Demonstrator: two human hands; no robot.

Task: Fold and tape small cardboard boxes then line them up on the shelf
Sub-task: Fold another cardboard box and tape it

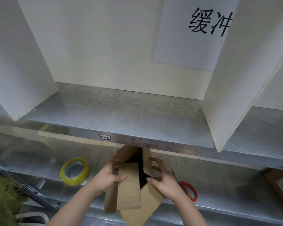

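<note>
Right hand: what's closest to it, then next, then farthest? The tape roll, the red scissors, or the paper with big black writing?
1. The red scissors, right beside the right hand, on its right side.
2. The tape roll, over on the left, past the cardboard box.
3. The paper with black writing, high up on the back wall.

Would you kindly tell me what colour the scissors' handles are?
Orange-red; the head view shows the handles lying right of the box.
</note>
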